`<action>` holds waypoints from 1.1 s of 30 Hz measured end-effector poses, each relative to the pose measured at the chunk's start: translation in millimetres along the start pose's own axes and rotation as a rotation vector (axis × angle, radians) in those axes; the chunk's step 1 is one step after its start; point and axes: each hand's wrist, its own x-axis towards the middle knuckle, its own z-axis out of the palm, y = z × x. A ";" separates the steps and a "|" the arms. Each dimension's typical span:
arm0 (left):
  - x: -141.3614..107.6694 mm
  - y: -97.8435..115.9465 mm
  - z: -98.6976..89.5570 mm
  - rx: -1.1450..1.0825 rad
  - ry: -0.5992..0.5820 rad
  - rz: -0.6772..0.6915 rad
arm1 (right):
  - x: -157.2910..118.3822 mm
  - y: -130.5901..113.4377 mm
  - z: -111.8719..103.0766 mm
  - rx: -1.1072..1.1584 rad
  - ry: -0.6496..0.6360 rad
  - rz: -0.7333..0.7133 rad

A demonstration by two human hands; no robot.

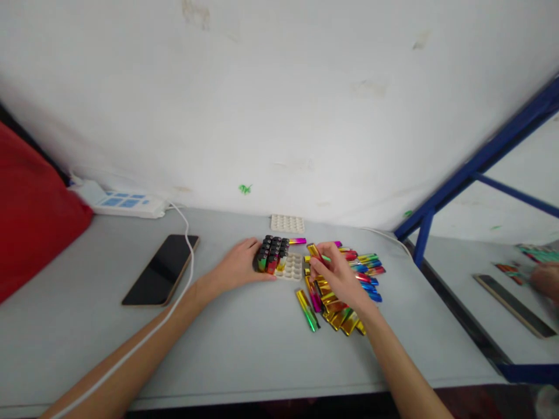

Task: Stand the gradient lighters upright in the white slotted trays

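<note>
Being pinched between the thumb and fingers of the right hand [338, 273], a gold lighter [311, 250] is held tilted, just above and beyond the right end of a cream tray [294, 270]. The tray's opposite end is clasped by the left hand [239, 265], the thumb laid along the near edge and the fingers curled round behind. Close against that left grip, black-topped lighters [274, 250] are packed upright in rows, while the hollows nearer the right hand are left unfilled. Behind these rows, a purple lighter [298, 241] is laid flat, and farther out from both grips a second tray [287, 223] is set by the wall [283, 116].

Beneath and to the right of the pinching fingers, a loose heap of shiny lighters [334, 317] is spread, partly hidden by the hand. On the near side of that grip, a gold-and-green lighter [308, 310] is laid at the heap's edge. Well to the left of the clasping hand, a dark phone [159, 270] is crossed at its edge by a white cable [191, 256].
</note>
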 end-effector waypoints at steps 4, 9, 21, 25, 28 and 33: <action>-0.1 0.9 0.0 0.028 -0.018 -0.007 | 27.4 -6.8 19.4 0.338 -0.040 0.119; 0.0 2.9 -0.6 0.045 -0.019 -0.011 | 55.3 -7.3 32.5 0.342 0.057 0.210; -1.4 4.7 -4.0 0.063 0.011 -0.045 | 44.4 3.9 25.7 0.336 0.060 0.158; -3.2 6.4 -1.9 0.157 0.019 -0.084 | 38.2 14.1 19.7 0.194 0.223 0.144; -4.2 8.5 -1.1 0.219 0.026 -0.106 | 34.1 13.7 21.0 0.090 0.305 0.118; -4.5 5.7 -1.3 0.238 0.027 -0.081 | 32.8 6.2 26.2 -0.031 0.337 0.047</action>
